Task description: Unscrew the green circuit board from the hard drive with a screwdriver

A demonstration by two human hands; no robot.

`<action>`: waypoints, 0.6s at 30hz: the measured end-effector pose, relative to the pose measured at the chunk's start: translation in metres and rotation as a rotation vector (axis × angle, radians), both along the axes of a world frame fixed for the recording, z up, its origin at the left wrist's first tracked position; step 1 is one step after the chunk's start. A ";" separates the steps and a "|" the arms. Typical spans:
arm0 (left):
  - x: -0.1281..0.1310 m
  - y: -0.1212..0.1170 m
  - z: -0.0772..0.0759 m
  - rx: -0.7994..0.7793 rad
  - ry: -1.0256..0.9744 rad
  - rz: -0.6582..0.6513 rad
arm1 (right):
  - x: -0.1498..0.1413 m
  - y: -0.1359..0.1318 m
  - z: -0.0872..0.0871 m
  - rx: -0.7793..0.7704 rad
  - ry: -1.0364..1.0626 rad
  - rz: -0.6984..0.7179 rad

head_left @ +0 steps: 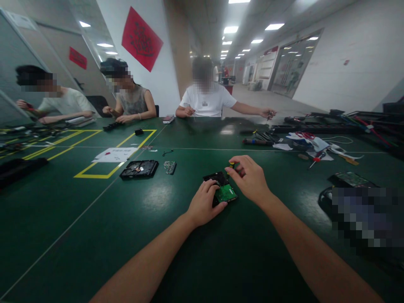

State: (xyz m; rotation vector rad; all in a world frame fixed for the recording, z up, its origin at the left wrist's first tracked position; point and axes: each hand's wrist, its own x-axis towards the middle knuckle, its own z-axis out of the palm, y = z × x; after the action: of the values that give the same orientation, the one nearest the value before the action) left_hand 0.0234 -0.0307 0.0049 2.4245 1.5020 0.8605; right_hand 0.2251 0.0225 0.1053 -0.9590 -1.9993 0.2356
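Note:
A black hard drive with a green circuit board (224, 191) facing up lies on the green table in front of me. My left hand (203, 203) is closed around its near left side, thumb resting against the board. My right hand (250, 176) hovers just over the drive's far right corner, fingers closed on a small screwdriver with a yellow and black handle (232, 164) that points down at the drive.
Another opened black drive (139, 169) and a loose small circuit board (169, 167) lie to the left, beside a yellow taped rectangle (94, 175) with a white paper (115, 155). Three people sit at the far edge. Tools, scissors and cables clutter the right side.

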 end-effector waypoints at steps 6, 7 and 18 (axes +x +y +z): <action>0.000 -0.001 0.001 0.001 -0.013 -0.009 | 0.000 -0.003 0.003 -0.078 -0.014 0.034; 0.000 -0.001 0.001 0.001 -0.013 -0.008 | -0.001 -0.003 0.002 -0.065 -0.008 0.032; -0.001 0.001 0.001 -0.012 -0.032 -0.007 | -0.002 -0.003 -0.001 -0.061 -0.027 -0.045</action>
State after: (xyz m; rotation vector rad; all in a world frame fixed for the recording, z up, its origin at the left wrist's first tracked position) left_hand 0.0222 -0.0300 0.0056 2.3949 1.4820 0.8814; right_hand 0.2228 0.0200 0.1043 -1.0500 -2.0028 0.2608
